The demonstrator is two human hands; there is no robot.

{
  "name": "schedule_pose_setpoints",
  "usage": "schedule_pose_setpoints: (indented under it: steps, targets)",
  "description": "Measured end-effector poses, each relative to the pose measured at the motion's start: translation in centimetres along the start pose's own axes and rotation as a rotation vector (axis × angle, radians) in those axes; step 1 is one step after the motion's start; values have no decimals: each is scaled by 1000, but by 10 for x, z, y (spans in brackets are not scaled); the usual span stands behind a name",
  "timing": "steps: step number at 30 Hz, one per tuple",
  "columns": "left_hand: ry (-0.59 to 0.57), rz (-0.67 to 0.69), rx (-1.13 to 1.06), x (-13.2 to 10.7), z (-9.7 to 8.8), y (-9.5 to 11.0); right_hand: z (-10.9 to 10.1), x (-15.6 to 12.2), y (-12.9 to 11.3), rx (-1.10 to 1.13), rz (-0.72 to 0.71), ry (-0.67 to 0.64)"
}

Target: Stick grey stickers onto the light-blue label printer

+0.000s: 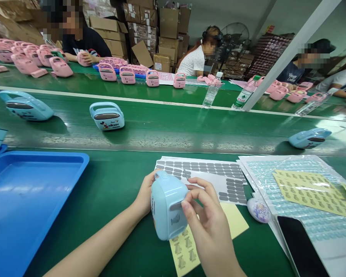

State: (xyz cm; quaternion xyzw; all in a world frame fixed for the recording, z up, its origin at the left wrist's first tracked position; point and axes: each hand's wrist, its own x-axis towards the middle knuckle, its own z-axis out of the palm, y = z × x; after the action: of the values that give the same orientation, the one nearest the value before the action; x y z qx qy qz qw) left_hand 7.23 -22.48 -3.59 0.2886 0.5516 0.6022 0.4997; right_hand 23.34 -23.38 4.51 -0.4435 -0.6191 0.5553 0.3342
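A light blue plastic case (167, 207) with a carry handle on top stands tilted in front of me, its printed face turned left. My left hand (145, 194) grips it from the far left side, with its fingers mostly hidden behind it. Thumb and fingers of my right hand (206, 215) are pinched together at the case's right side, by a grey strip (176, 206); whether they hold it is unclear. Under the case lies a yellow sheet of printed stickers (181, 256). Behind it is a white sheet of grey rounded stickers (232, 190).
A blue tray (77, 165) is on the left. On the right lie a phone (301, 246), a round badge (258, 210) and a clear sticker sheet (328, 234). Blue cases (108, 117) stand on the conveyor belt (161, 127). Across it, several people sit among pink cases (128, 75) and bottles (212, 92).
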Motion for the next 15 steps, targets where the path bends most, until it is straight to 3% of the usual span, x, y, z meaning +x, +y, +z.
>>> schedule_pose_setpoints:
  steps: [8,15]
  targets:
    - [1,-4,6,0,-1,-2,8,-1,6,-49,-38,143]
    - [11,-20,-40,-2,0,0,7,10,8,317,124,139]
